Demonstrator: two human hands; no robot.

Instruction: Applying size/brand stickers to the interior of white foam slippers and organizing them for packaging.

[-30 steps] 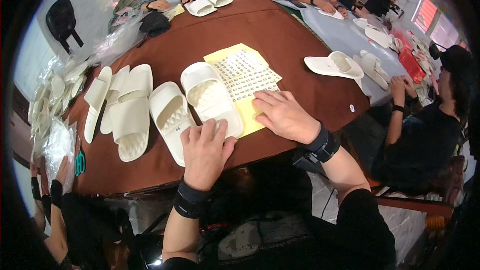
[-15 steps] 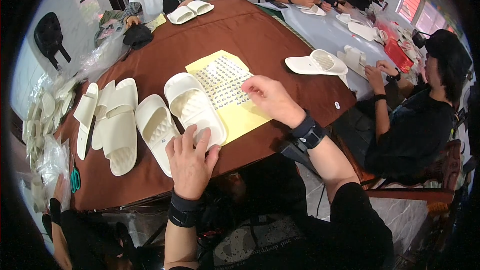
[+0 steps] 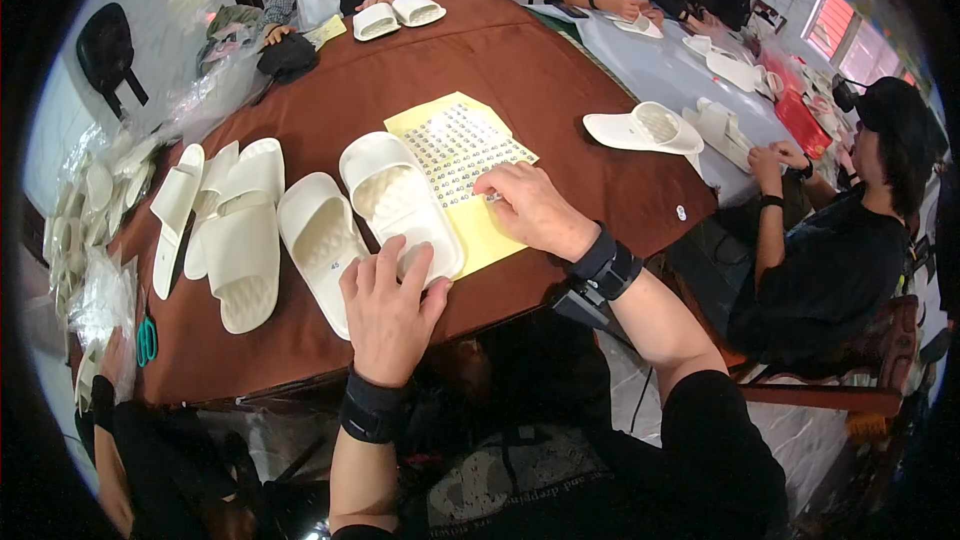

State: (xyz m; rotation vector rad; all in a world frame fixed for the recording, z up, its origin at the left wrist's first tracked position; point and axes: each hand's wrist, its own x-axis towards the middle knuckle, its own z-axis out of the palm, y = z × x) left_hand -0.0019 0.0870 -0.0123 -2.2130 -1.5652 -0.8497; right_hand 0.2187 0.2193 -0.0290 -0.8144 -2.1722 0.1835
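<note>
My left hand [image 3: 388, 320], its fingers spread, rests on the heel of a cream slide slipper [image 3: 385, 190]. A second cream slipper [image 3: 322, 230] lies just left of it, with a small dark printed mark on its insole. Under the right-hand slipper's edge extends a yellow-backed sheet of small printed stickers [image 3: 470, 155]. My right hand [image 3: 540, 212] is at the lower right of the sticker rows, its fingers curled and drawn together at the sheet. Whatever sits between those fingertips is too small to make out.
More cream slippers [image 3: 245, 250] lie at the left, near teal-handled scissors [image 3: 147, 340]. One slipper [image 3: 645, 128] sits at the brown table's right side, a pair [image 3: 400, 15] at its far end. Co-workers sit around; one at the right [image 3: 830, 230] handles a slipper. Plastic bags line the left edge.
My right hand has come down from above the sheet to its lower right sticker rows, fingers curling closer. My left hand stays on the slipper heel. The whole view has shifted slightly.
</note>
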